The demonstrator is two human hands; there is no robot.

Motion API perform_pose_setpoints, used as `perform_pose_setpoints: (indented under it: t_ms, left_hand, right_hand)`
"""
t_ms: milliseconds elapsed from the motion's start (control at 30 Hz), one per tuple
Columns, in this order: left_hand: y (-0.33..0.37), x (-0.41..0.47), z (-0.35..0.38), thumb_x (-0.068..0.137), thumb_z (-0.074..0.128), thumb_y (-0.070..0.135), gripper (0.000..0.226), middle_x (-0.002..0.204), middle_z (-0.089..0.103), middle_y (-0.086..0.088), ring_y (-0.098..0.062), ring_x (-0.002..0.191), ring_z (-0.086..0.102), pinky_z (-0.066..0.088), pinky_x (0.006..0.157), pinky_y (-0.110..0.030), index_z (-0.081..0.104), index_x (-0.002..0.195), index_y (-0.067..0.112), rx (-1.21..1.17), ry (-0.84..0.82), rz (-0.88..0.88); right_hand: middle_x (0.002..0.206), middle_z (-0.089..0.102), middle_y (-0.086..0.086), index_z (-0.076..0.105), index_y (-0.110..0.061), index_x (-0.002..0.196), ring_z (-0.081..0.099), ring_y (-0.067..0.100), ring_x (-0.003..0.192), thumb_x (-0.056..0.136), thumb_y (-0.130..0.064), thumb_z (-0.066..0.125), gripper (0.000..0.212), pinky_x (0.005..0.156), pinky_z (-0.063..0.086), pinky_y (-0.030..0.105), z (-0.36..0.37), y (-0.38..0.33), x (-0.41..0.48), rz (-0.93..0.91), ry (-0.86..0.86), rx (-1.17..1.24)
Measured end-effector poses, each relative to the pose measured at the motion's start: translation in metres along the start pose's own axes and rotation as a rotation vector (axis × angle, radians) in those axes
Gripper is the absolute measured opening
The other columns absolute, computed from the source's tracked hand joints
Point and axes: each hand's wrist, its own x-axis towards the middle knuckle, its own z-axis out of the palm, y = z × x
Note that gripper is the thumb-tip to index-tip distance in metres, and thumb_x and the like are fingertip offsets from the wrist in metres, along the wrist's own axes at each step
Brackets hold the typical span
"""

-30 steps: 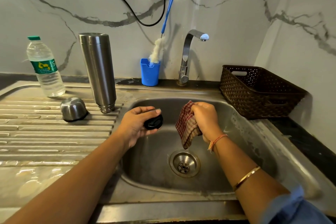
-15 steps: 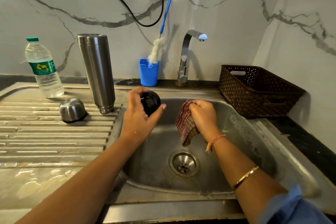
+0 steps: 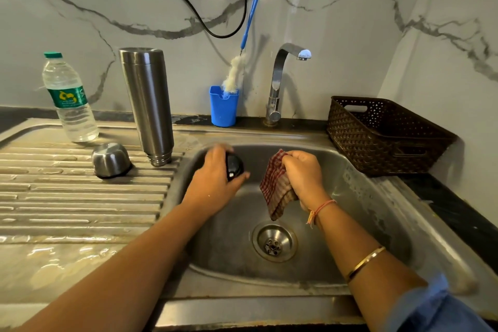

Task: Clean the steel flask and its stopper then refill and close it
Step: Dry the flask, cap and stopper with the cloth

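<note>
A: Status check. Your left grip (image 3: 215, 182) is grasping the black stopper (image 3: 235, 167), fingers curled round it, over the sink (image 3: 358, 197). Your right grip (image 3: 304, 178) is clenched on a checked cloth (image 3: 275, 193), just right of the stopper and not touching it.

B: Note the steel flask (image 3: 148, 105). It stands inverted on the ribbed bench (image 3: 80, 197), left of and beyond your left grip, with the steel cup (image 3: 110, 160) just beside it.

A: Hazard 1: the stopper looks smooth and is probably wet. If you slacken the left grip while wiping, expect it to fall into the sink below, toward the drain (image 3: 273, 242).

B: Hazard 2: the flask is tall and rests on its threaded neck across the ridges. A leftward swing of your left forearm could topple it onto the cup or the water bottle (image 3: 70, 100) beyond.

A: Hazard 3: the cloth's free end hangs below your right grip. Wipe with a bunched part. Otherwise the loose end may drag along the sink wall and carry grime onto the stopper.
</note>
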Motion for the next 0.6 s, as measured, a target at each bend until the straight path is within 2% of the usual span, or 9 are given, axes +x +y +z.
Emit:
perform_pose_setpoints:
  t_ms: [67, 133, 167, 200, 300, 333, 433, 500, 600]
  left_hand:
    - [0.018, -0.001, -0.007, 0.083, 0.069, 0.036, 0.053, 0.123, 0.041, -0.001, -0.01, 0.107, 0.046, 0.045, 0.09, -0.017, 0.034, 0.121, 0.021, -0.186, 0.332, 0.341]
    - [0.024, -0.002, -0.006, 0.081, 0.069, 0.03, 0.052, 0.123, 0.039, -0.004, -0.006, 0.111, 0.041, 0.04, 0.094, -0.009, 0.035, 0.119, 0.018, -0.223, 0.447, 0.625]
    - [0.025, -0.003, -0.004, 0.081, 0.069, 0.03, 0.053, 0.123, 0.039, -0.003, -0.006, 0.112, 0.042, 0.04, 0.092, -0.007, 0.035, 0.12, 0.017, -0.197, 0.382, 0.615]
    - [0.024, -0.003, -0.003, 0.082, 0.069, 0.032, 0.053, 0.124, 0.04, -0.001, -0.008, 0.113, 0.044, 0.042, 0.089, -0.008, 0.035, 0.122, 0.018, -0.177, 0.238, 0.485]
    - [0.007, -0.004, 0.007, 0.085, 0.067, 0.039, 0.054, 0.124, 0.049, -0.009, -0.028, 0.103, 0.061, 0.055, 0.081, -0.031, 0.031, 0.12, 0.018, 0.184, -0.373, -0.123]
    - [0.003, -0.004, 0.009, 0.085, 0.066, 0.041, 0.051, 0.117, 0.052, -0.011, -0.029, 0.09, 0.065, 0.059, 0.071, -0.036, 0.03, 0.114, 0.019, 0.19, -0.457, -0.212]
    - [0.002, -0.002, 0.005, 0.087, 0.059, 0.052, 0.048, 0.095, 0.056, -0.006, -0.026, 0.066, 0.067, 0.058, 0.052, -0.035, 0.027, 0.108, 0.022, -0.001, -0.322, -0.22]
    - [0.003, -0.003, 0.004, 0.087, 0.053, 0.058, 0.051, 0.095, 0.06, -0.007, -0.025, 0.07, 0.066, 0.059, 0.06, -0.036, 0.025, 0.11, 0.022, 0.044, -0.282, -0.168]
    - [-0.005, -0.004, 0.006, 0.086, 0.053, 0.06, 0.059, 0.104, 0.063, -0.014, -0.03, 0.09, 0.064, 0.052, 0.077, -0.038, 0.024, 0.113, 0.015, 0.289, -0.36, -0.164]
  right_hand:
    - [0.077, 0.066, 0.001, 0.065, -0.02, 0.076, 0.065, 0.022, 0.081, 0.091, -0.016, 0.053, 0.019, 0.077, 0.054, 0.035, 0.0, -0.001, 0.002, -0.003, -0.001, 0.02]
    - [0.077, 0.066, 0.002, 0.067, -0.017, 0.08, 0.065, 0.022, 0.08, 0.089, -0.016, 0.055, 0.015, 0.078, 0.053, 0.036, 0.0, 0.0, 0.002, -0.003, 0.006, 0.026]
    - [0.075, 0.066, 0.001, 0.067, -0.017, 0.079, 0.064, 0.021, 0.079, 0.088, -0.016, 0.056, 0.015, 0.077, 0.053, 0.035, 0.001, -0.001, 0.002, -0.008, 0.007, 0.026]
    - [0.074, 0.066, 0.001, 0.066, -0.019, 0.076, 0.063, 0.02, 0.077, 0.089, -0.016, 0.055, 0.017, 0.076, 0.052, 0.034, 0.001, -0.001, 0.001, -0.011, 0.006, 0.023]
    - [0.076, 0.067, 0.002, 0.064, -0.021, 0.073, 0.065, 0.022, 0.078, 0.09, -0.017, 0.052, 0.021, 0.075, 0.053, 0.035, 0.001, -0.001, -0.003, -0.013, 0.008, 0.014]
    - [0.077, 0.067, 0.003, 0.064, -0.02, 0.074, 0.065, 0.023, 0.079, 0.09, -0.016, 0.052, 0.021, 0.076, 0.053, 0.035, 0.001, -0.001, -0.003, -0.018, 0.01, 0.019]
    - [0.077, 0.067, 0.002, 0.065, -0.02, 0.075, 0.065, 0.022, 0.08, 0.09, -0.016, 0.053, 0.02, 0.075, 0.053, 0.033, 0.001, -0.003, -0.004, -0.016, 0.007, 0.039]
    - [0.075, 0.066, 0.002, 0.063, -0.022, 0.07, 0.064, 0.022, 0.078, 0.09, -0.015, 0.052, 0.024, 0.075, 0.052, 0.035, 0.001, -0.003, -0.005, -0.02, 0.008, 0.036]
    - [0.073, 0.064, 0.002, 0.061, -0.022, 0.069, 0.062, 0.021, 0.077, 0.091, -0.013, 0.051, 0.026, 0.077, 0.052, 0.037, 0.002, -0.002, -0.007, -0.011, -0.003, 0.025]
